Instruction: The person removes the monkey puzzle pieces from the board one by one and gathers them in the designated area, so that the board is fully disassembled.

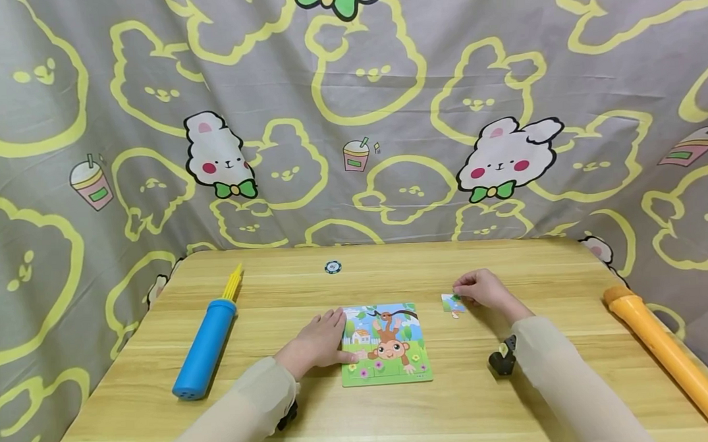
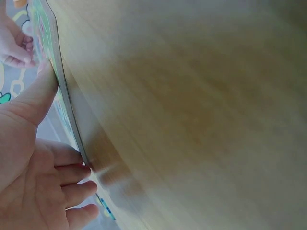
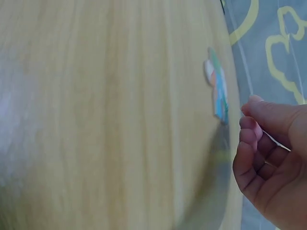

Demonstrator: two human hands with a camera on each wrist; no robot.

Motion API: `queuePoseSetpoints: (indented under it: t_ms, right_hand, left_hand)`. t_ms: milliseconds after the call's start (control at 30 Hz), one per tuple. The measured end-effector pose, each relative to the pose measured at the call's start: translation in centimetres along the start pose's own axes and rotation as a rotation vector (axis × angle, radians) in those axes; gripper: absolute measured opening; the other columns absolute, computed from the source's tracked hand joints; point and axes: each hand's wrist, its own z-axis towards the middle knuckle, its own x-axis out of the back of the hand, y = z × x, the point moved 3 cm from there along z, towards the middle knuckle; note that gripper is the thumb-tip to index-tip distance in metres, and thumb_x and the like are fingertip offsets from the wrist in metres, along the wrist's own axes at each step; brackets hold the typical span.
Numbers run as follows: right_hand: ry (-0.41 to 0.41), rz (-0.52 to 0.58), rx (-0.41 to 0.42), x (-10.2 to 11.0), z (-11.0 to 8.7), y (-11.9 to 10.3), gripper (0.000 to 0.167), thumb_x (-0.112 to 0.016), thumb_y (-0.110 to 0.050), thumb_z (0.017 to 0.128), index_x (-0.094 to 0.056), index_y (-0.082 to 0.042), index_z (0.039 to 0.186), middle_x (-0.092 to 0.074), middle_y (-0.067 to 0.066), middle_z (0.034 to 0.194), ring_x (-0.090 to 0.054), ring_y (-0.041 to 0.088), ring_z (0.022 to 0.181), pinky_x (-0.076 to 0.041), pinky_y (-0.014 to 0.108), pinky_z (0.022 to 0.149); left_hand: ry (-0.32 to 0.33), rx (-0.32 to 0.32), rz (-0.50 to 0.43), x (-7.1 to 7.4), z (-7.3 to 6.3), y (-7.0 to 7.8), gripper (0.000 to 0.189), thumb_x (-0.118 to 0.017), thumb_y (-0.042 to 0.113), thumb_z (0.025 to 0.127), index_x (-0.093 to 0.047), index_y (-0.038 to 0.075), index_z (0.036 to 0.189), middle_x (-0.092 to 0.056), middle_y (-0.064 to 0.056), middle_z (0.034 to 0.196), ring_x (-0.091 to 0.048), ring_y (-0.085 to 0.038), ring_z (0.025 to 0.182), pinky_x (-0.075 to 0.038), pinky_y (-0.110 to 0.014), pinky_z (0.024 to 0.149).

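A square jigsaw puzzle (image 1: 389, 351) with a picture of a monkey lies flat on the wooden table. My left hand (image 1: 320, 341) rests along its left side, fingers extended, thumb over the face near the lower left. In the left wrist view the thumb and fingers touch the board's edge (image 2: 69, 105). To the right of the puzzle, a few jigsaw pieces (image 1: 452, 304) lie together; in the right wrist view they appear as a thin stack (image 3: 218, 91). My right hand (image 1: 484, 291) hovers just beside them, fingers curled and thumb against the index finger, no piece visible between them.
A blue hand pump (image 1: 205, 349) with a yellow nozzle lies at the left. Along the right edge is a long orange tube (image 1: 668, 352). A poker chip (image 1: 333, 267) lies toward the back of the table (image 1: 285, 277). A patterned curtain (image 1: 341, 202) hangs behind.
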Motion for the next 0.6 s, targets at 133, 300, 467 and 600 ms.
queuePoseSetpoints:
  t_ms: [133,300,467,600]
  right_hand:
    - [0.019,-0.043,0.033,-0.3,0.1,-1.1,0.023,-0.060,-0.012,0.090,-0.064,0.007,0.104,-0.063,0.009,0.086,-0.053,0.019,0.068,-0.047,0.028,0.057]
    - [0.022,-0.050,0.096,-1.3,0.0,-3.0,0.023,-0.062,-0.012,0.088,-0.065,0.005,0.103,-0.059,0.006,0.081,-0.052,0.022,0.069,-0.046,0.028,0.055]
    - [-0.002,-0.056,0.184,-3.1,-0.1,-4.9,0.022,-0.062,-0.011,0.088,-0.066,0.004,0.103,-0.059,0.004,0.080,-0.052,0.020,0.071,-0.047,0.031,0.060]
    - [-0.042,-0.053,0.241,-4.8,-0.2,-6.1,0.021,-0.062,-0.008,0.087,-0.066,0.005,0.104,-0.059,0.002,0.080,-0.051,0.018,0.071,-0.045,0.029,0.060]
  left_hand:
    - [0.001,-0.001,0.001,0.0,0.0,0.0,0.089,-0.056,0.057,0.082,-0.028,-0.003,0.142,-0.023,-0.017,0.148,-0.022,-0.030,0.135,-0.020,-0.043,0.109]
    - [0.003,0.001,-0.001,0.0,0.0,0.0,0.089,-0.057,0.056,0.082,-0.028,-0.003,0.142,-0.023,-0.016,0.148,-0.022,-0.030,0.135,-0.020,-0.043,0.108]
    - [0.004,-0.001,-0.005,0.1,-0.1,0.1,0.088,-0.057,0.056,0.082,-0.028,-0.003,0.142,-0.023,-0.017,0.148,-0.022,-0.030,0.134,-0.020,-0.043,0.108]
    - [0.006,-0.004,-0.008,0.1,-0.1,0.1,0.088,-0.057,0.055,0.083,-0.028,-0.003,0.142,-0.023,-0.017,0.148,-0.022,-0.030,0.134,-0.020,-0.044,0.108]
